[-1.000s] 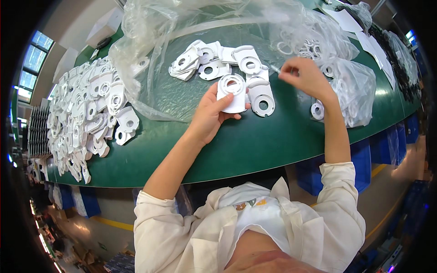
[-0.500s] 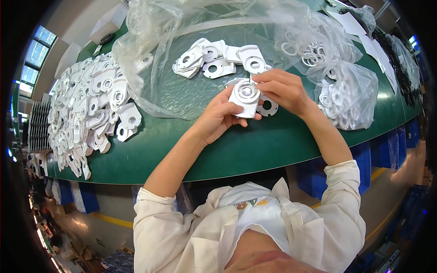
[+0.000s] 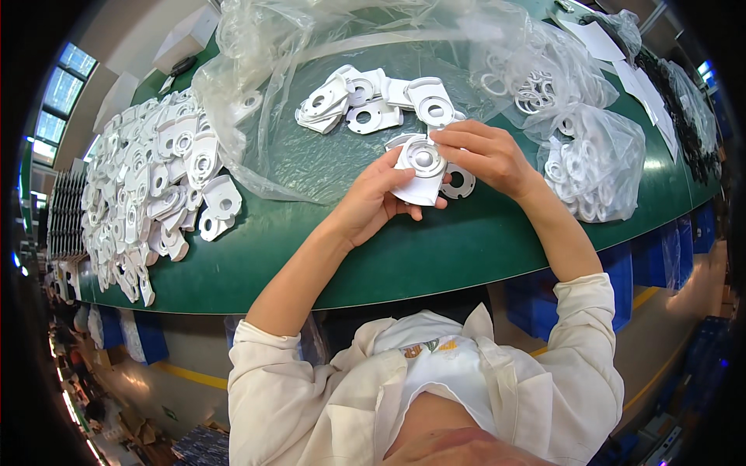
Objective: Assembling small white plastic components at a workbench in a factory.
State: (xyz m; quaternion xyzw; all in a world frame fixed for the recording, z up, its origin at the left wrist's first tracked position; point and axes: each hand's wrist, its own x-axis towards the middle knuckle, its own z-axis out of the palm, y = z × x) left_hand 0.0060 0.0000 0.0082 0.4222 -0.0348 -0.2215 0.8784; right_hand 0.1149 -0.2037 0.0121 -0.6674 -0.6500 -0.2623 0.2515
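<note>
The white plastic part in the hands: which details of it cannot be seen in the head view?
- Right edge of the white plastic part: covered by the right hand's fingers.
- Its underside: faces away from the head camera.
- Left hand: its palm side is turned away; how its fingers grip is hidden.
- Whether the round ring on the part is separate or moulded on: too small to tell.

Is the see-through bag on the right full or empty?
Full. The clear bag bulges with white rings showing through its plastic, resting on the green table.
</note>
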